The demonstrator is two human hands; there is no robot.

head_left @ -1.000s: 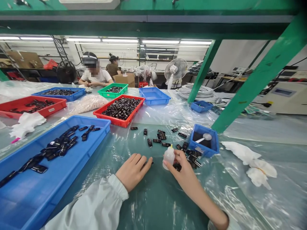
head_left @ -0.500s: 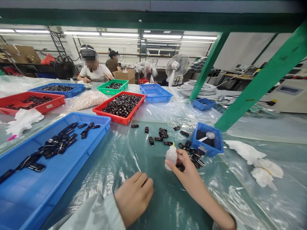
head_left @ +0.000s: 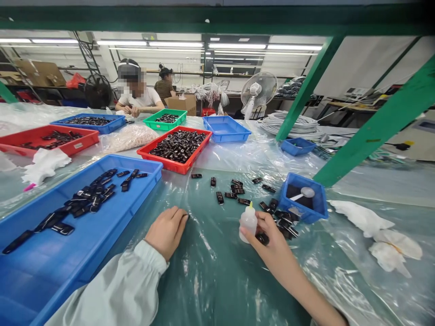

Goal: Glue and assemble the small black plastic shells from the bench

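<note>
My right hand [head_left: 270, 240] is wrapped around a small translucent squeeze bottle [head_left: 248, 223] with a yellow tip, upright at the plastic-covered table. A black piece [head_left: 263, 238] shows beside its fingers; whether they touch it I cannot tell. My left hand [head_left: 168, 231] is curled, back of the hand up, over the table close to the large blue tray [head_left: 102, 231]. A dark speck shows at its fingertips, but what they hold is hidden. Several small black casings [head_left: 220, 197] lie scattered beyond the bottle, with a heap of them [head_left: 287, 222] to its right.
A small blue bin [head_left: 302, 210] holds dark material and a white spoon [head_left: 303, 194]. Crumpled white tissue [head_left: 360, 217] lies to the right. Red trays [head_left: 185, 168], a green tray [head_left: 165, 125] and a blue tray [head_left: 227, 136] stand farther back. A green post [head_left: 340, 160] slants at the right. Co-workers sit behind.
My left hand has moved forward and left, away from the front edge of view, towards the large blue tray. My right hand still holds the bottle. The whole view has shifted slightly.
</note>
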